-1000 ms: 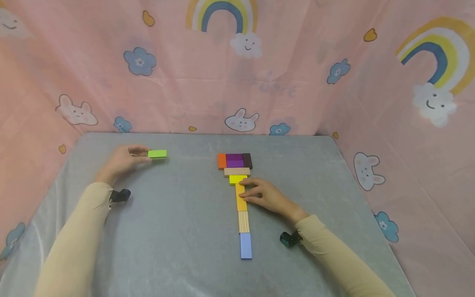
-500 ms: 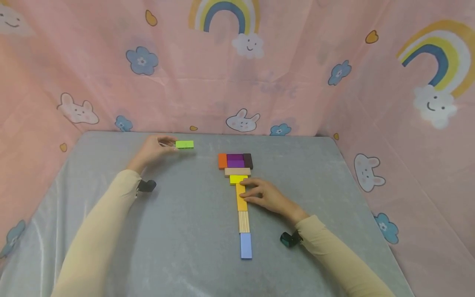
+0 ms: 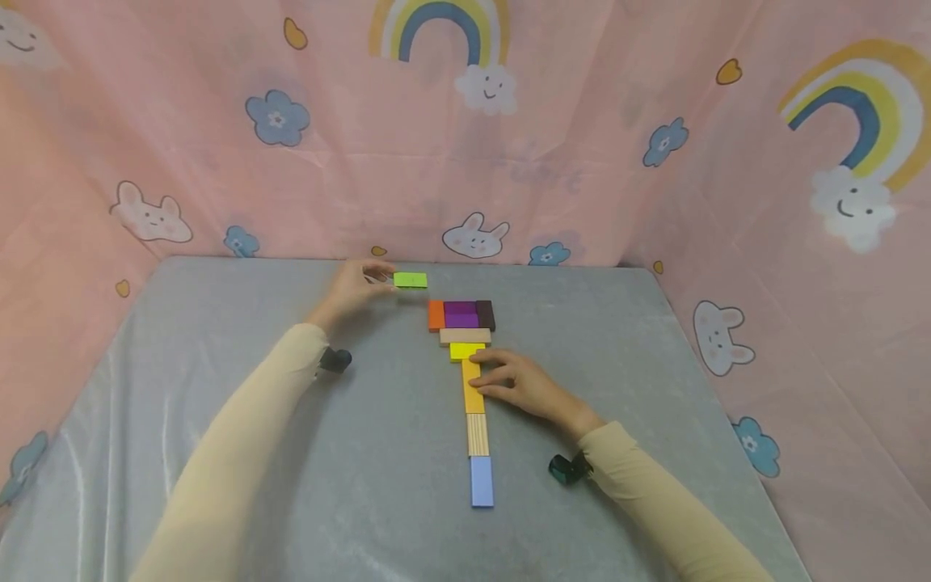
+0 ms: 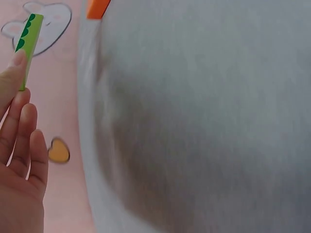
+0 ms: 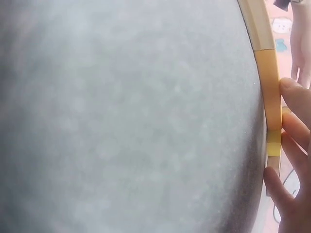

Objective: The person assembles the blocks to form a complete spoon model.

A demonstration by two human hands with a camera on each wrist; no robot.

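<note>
My left hand (image 3: pixel 352 293) pinches one end of a light green block (image 3: pixel 410 280) between thumb and fingers, held above the table behind the row's far end. In the left wrist view, dark green scallops mark one side of this green block (image 4: pixel 30 41). My right hand (image 3: pixel 529 386) rests its fingertips on the yellow-orange block (image 3: pixel 473 388) and the bright yellow block (image 3: pixel 465 352), fingers loosely extended. Beyond these lie a light wood block (image 3: pixel 465 336), an orange block (image 3: pixel 436 316), purple blocks (image 3: pixel 461 314) and a dark brown block (image 3: pixel 485 315), touching side by side.
Nearer me, a striped wood block (image 3: pixel 477 435) and a blue block (image 3: pixel 482 482) continue the row. Everything lies on a grey cloth-covered table (image 3: pixel 349 453). A pink patterned curtain (image 3: pixel 567 129) stands along its back and sides.
My left hand has carried the green block to the right and slightly away from me, from the table's left part to behind the orange block. My right hand has stayed put.
</note>
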